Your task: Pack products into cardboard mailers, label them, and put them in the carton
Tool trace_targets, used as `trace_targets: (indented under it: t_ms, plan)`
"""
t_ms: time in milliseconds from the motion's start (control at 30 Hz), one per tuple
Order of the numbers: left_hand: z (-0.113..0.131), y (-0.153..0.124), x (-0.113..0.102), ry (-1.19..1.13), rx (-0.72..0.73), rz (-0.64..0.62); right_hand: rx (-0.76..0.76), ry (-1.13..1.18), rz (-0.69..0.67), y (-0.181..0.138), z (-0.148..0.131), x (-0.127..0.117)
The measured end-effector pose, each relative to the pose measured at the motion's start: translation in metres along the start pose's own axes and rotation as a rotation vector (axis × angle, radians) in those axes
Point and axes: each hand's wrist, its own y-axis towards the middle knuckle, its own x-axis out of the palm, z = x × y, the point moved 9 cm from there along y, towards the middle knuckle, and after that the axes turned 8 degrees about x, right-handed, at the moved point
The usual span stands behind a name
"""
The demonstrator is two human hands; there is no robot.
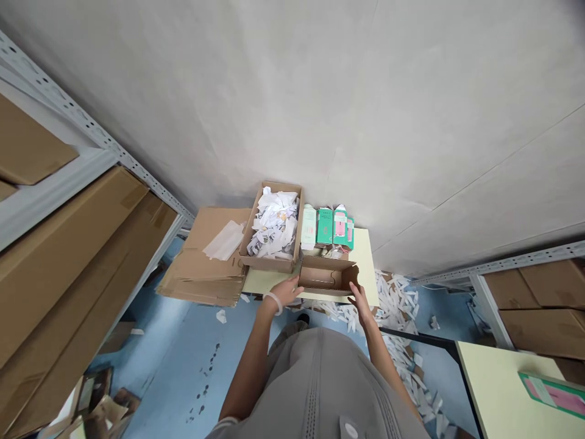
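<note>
A small open cardboard box (326,275) sits on the near edge of a pale yellow table (365,256). My left hand (287,291) rests against the box's left near corner, fingers curled on its edge. On the right end of the box lies my right hand (359,299), fingers stretched along the flap. Behind the box stand three small product cartons (326,227), one white and two green with pink. A larger open box (274,227) filled with crumpled white paper sits to the left of them.
Flattened cardboard sheets (205,256) are stacked left of the table. Metal shelving (59,177) with big brown cartons runs along the left; more shelving (525,292) stands right. White paper strips (397,305) litter the blue floor. A second yellow table (498,390) holds a green-pink carton (553,393).
</note>
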Motion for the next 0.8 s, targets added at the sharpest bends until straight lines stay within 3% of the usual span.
trace_targets:
  t_ms: [67,167,233,300,400,533,667,800]
  plan:
    - [0.032,0.003,-0.024,0.043,0.104,-0.047,0.004,0.015,0.014,0.000,0.000,0.001]
    - [0.075,0.025,-0.077,0.186,0.260,0.124,-0.018,0.037,0.025,0.000,0.000,0.003]
    - [0.081,0.045,-0.108,0.367,0.234,0.283,-0.028,0.051,0.024,0.001,0.000,0.004]
    - [0.069,0.067,-0.122,0.542,0.108,0.318,-0.025,0.063,0.027,0.002,0.001,0.005]
    - [0.036,0.091,-0.128,0.702,-0.095,0.300,-0.013,0.075,0.043,0.001,0.003,0.005]
    - [0.004,0.102,-0.121,0.798,-0.266,0.207,-0.008,0.071,0.056,-0.004,0.000,0.006]
    - [-0.007,0.097,-0.122,0.962,-0.429,0.159,-0.011,0.052,0.058,-0.009,-0.005,0.006]
    - [-0.006,0.094,-0.125,1.003,-0.452,0.156,-0.017,0.052,0.062,-0.008,-0.006,0.007]
